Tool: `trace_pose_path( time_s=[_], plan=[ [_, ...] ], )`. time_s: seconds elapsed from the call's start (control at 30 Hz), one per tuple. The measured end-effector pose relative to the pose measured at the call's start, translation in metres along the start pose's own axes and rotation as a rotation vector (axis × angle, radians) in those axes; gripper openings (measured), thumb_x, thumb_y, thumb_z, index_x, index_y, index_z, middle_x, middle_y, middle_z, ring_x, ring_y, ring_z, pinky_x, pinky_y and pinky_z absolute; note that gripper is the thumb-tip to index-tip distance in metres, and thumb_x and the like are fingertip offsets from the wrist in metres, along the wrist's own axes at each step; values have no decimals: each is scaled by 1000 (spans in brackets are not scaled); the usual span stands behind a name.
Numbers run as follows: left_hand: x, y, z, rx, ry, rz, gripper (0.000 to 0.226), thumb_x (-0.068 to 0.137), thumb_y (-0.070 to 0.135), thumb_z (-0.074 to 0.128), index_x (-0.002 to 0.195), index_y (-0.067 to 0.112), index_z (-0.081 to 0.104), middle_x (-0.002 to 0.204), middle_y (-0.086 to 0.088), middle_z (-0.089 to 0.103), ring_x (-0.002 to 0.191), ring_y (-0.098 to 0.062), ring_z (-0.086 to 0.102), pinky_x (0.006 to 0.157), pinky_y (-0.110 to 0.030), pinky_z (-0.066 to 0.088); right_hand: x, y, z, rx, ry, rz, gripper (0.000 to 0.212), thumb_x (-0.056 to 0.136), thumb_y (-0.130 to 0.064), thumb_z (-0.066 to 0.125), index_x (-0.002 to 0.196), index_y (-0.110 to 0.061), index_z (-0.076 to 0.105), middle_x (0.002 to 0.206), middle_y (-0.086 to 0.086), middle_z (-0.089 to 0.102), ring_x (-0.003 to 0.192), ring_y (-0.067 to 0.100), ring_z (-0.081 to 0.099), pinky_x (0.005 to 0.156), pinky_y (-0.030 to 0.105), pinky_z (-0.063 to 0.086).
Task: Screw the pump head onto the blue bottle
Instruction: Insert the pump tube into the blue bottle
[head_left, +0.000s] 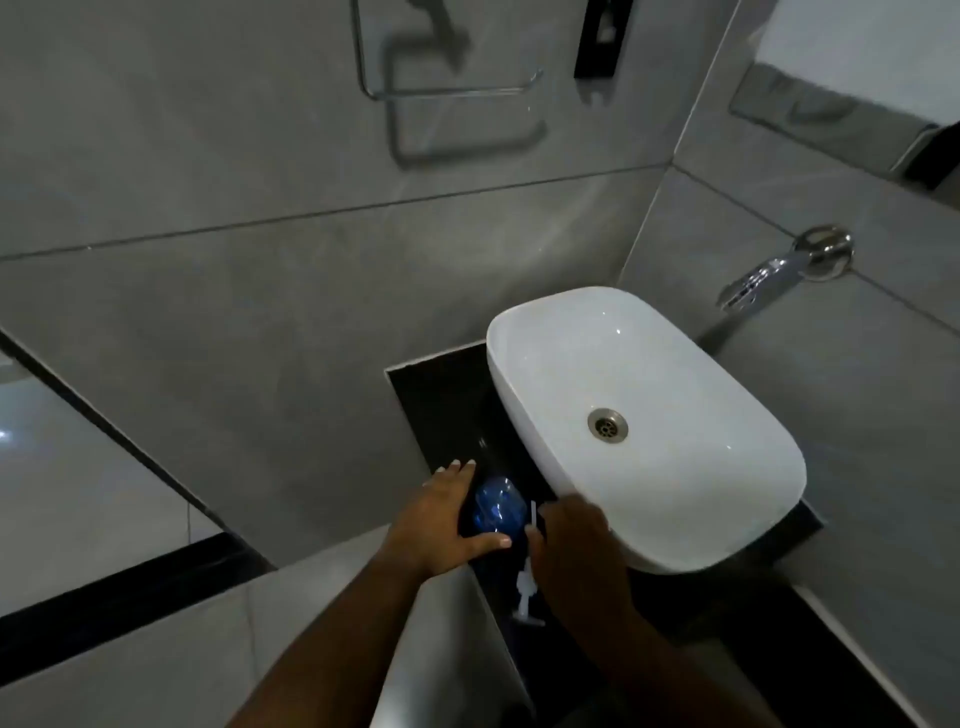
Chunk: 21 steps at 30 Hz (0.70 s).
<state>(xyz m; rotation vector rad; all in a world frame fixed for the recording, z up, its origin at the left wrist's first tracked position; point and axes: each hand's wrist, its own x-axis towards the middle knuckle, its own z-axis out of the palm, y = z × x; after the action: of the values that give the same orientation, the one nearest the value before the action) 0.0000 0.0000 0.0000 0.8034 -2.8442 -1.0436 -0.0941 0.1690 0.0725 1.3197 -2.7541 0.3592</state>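
Observation:
The blue bottle (493, 506) stands on the black counter (441, 405), left of the sink. My left hand (441, 525) cups its left side, with the fingers stretched past the far side and the thumb on the near side. The white pump head (525, 590) lies on the counter just right of the bottle, and its thin tube (533, 512) points away from me. My right hand (571, 551) covers the middle of the pump with its fingers curled down onto it. The fingertips are hidden.
A white basin (727, 519) fills the counter's right side, close to my right hand. A chrome tap (763, 278) sticks out of the right wall. Grey tiled walls close in behind and to the left, and a towel rail (447, 91) hangs high up.

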Motion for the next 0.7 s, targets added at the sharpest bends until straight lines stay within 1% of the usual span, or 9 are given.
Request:
trace_pose_path(
  time_s=[0.03, 0.07, 0.13, 0.2, 0.3, 0.37, 0.4, 0.6, 0.7],
  plan=[
    [2, 1, 3, 23, 0, 24, 117, 69, 88, 53, 156, 24, 9, 163, -5, 14, 149, -23, 11, 117, -38, 15, -6, 2, 9, 6, -127, 43, 20, 85, -34, 56, 87, -15, 60, 89, 5, 64, 80, 21, 61, 68, 31, 51],
    [4, 1, 6, 72, 11, 37, 117, 69, 89, 50, 156, 25, 7, 163, -5, 13, 149, -24, 10, 117, -40, 14, -11, 3, 15, 88, -248, 112, 24, 90, -37, 48, 93, -15, 57, 96, 6, 63, 85, 21, 59, 73, 31, 49],
    [7, 3, 9, 126, 31, 47, 116, 70, 91, 45, 156, 25, 5, 163, -6, 13, 149, -25, 10, 117, -40, 12, -24, 10, 30, 218, -405, 257, 29, 92, -40, 44, 100, -15, 55, 105, 8, 61, 96, 24, 58, 83, 34, 48],
    [11, 4, 11, 147, 38, 77, 115, 71, 90, 44, 156, 24, 4, 163, -7, 13, 148, -26, 11, 116, -38, 9, -28, 14, 40, 237, -461, 344, 34, 90, -45, 46, 101, -15, 57, 107, 7, 63, 99, 23, 60, 87, 37, 49],
    [16, 4, 9, 155, 40, 115, 115, 72, 89, 46, 156, 24, 2, 163, -6, 12, 149, -25, 10, 115, -36, 7, -23, 12, 48, 295, -489, 436, 43, 83, -55, 51, 97, -16, 62, 101, 4, 68, 92, 20, 64, 80, 35, 53],
    [19, 5, 9, 152, 34, 127, 115, 72, 89, 47, 156, 25, 1, 164, -5, 10, 149, -24, 9, 116, -36, 6, -18, 9, 53, 320, -504, 494, 44, 78, -58, 56, 95, -18, 63, 96, 1, 71, 87, 18, 67, 74, 31, 54],
    [20, 5, 10, 151, 32, 132, 114, 72, 89, 47, 156, 26, 1, 164, -4, 9, 149, -24, 8, 116, -36, 6, -17, 6, 56, 327, -515, 512, 44, 77, -58, 57, 96, -18, 64, 95, 0, 72, 85, 17, 68, 74, 31, 55],
    [24, 2, 8, 196, 63, 166, 108, 73, 86, 50, 155, 23, 16, 163, -5, 16, 149, -26, 9, 115, -38, 4, -14, -1, 69, 381, -486, 569, 34, 84, -41, 60, 97, -11, 64, 97, 6, 71, 84, 20, 70, 77, 37, 59],
    [26, -2, 9, 210, 55, 172, 110, 72, 88, 47, 155, 23, 18, 163, -5, 15, 149, -26, 8, 117, -40, 5, -12, 1, 54, 424, -455, 568, 26, 84, -32, 56, 87, -7, 62, 89, 9, 69, 79, 23, 68, 73, 37, 58]
  ],
)
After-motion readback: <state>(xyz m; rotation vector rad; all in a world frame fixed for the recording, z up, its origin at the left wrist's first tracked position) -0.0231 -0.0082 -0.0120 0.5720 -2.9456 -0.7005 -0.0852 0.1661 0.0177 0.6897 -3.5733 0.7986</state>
